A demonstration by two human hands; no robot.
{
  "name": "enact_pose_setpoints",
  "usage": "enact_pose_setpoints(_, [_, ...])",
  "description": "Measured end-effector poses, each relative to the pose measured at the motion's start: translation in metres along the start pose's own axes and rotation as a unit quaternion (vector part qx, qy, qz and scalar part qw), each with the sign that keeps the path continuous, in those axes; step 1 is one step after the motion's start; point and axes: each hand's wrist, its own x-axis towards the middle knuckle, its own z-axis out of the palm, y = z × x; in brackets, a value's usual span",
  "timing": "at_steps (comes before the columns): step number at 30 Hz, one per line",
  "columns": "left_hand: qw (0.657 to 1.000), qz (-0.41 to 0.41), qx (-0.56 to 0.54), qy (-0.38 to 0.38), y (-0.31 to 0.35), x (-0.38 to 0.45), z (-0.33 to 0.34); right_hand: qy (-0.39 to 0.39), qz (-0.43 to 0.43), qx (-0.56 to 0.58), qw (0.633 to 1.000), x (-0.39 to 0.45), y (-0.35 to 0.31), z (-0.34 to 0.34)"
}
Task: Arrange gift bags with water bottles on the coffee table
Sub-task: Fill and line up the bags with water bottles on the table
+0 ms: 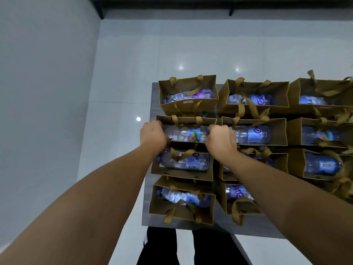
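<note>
Evidently squaring it into the grid, both hands clamp one gift bag [186, 131] on the bench [152, 104]: left hand [152, 135] grips its left end, right hand [219, 139] its right, water bottle [186, 133] lying inside.

Glossy white tiled floor [133, 54], dark trousers [160, 247].

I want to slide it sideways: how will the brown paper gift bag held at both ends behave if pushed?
The brown paper gift bag probably flexes, its thin walls being open-topped. The clear plastic water bottle lying inside likely weighs it down, though it may roll.
</note>
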Motion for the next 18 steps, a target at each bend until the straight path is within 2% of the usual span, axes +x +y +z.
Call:
enact_pose_setpoints(9, [0.999,0.017,0.046,0.012,0.014,-0.013,-0.05,0.038,0.022,0.086,0.995,-0.017,-0.005,-0.035])
enact_pose_setpoints(18, [0.998,0.048,0.031,0.04,0.008,-0.065,-0.105,0.102,0.029,0.094,0.99,-0.085,-0.03,-0.076])
